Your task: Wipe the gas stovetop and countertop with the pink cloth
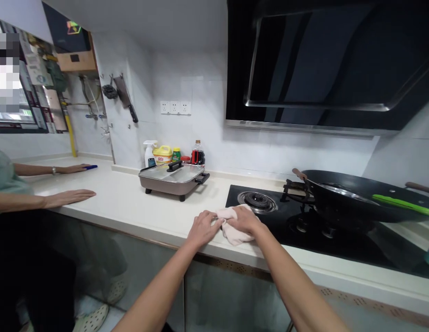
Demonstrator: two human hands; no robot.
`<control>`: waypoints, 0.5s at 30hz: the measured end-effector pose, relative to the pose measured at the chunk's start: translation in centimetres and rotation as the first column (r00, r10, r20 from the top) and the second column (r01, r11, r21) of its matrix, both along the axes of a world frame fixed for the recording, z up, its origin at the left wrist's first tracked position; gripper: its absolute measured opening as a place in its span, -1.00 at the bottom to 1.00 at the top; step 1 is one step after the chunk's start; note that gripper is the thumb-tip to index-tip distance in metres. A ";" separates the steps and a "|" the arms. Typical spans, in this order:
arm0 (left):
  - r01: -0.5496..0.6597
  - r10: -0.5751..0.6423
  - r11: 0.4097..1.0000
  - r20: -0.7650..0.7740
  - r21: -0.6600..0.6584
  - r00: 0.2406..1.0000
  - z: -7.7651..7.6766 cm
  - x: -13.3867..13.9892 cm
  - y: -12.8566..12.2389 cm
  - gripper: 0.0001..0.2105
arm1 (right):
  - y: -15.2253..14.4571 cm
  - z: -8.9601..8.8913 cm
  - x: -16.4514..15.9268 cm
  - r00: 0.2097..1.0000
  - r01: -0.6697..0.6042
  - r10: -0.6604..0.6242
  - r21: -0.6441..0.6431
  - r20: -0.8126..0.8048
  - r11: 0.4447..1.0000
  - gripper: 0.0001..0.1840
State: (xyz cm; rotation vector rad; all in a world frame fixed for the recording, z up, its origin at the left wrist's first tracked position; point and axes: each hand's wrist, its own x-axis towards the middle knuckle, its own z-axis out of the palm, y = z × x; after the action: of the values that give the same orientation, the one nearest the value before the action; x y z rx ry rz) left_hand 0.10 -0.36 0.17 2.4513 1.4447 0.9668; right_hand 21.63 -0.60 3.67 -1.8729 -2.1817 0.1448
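Note:
My right hand [244, 220] is closed on a pale pink cloth [235, 236], which is bunched at the front left corner of the black gas stove [283, 233]. Part of the cloth spreads over the counter edge beside the stove. My left hand [203, 229] rests on the white counter [131, 210] just left of the cloth. Its fingers lie along the surface, and the thumb reaches to the cloth's edge. Behind my right hand is the left burner [257, 201], with nothing standing on it.
A large black wok [338, 203] with a green-handled utensil [402, 204] stands on the stove's right side. An electric pan [169, 182] with a glass lid sits left, before several bottles. Another person's hands [71, 198] rest on the counter. A range hood [325, 64] hangs above.

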 end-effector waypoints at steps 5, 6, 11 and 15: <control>-0.027 0.026 1.000 0.118 0.007 0.993 -0.4 -0.3 0.9 -0.56 | -2.7 -0.9 -1.4 0.988 -0.155 0.155 -0.005 0.014 0.988 -0.20; -0.024 0.023 1.000 0.107 0.005 0.994 -0.4 -0.3 0.9 -0.56 | -3.2 -1.0 -0.9 0.989 -0.148 0.148 -0.004 0.016 0.989 -0.20; -0.008 0.008 1.000 0.014 -0.016 1.000 -0.1 -0.2 0.3 -0.58 | -5.1 -1.3 5.0 1.000 -0.030 0.030 -0.006 0.006 1.000 -0.19; -0.007 0.008 1.000 -0.075 0.013 0.997 0.2 0.1 -0.1 -0.61 | -6.7 -1.4 11.7 0.990 0.143 -0.143 0.001 -0.011 0.990 -0.23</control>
State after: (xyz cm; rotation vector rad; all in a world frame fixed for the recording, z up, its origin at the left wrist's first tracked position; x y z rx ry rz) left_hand 0.17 -0.46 0.39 2.5191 1.4760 0.8965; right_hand 33.35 -7.33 2.25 -2.0146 -2.0301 0.1246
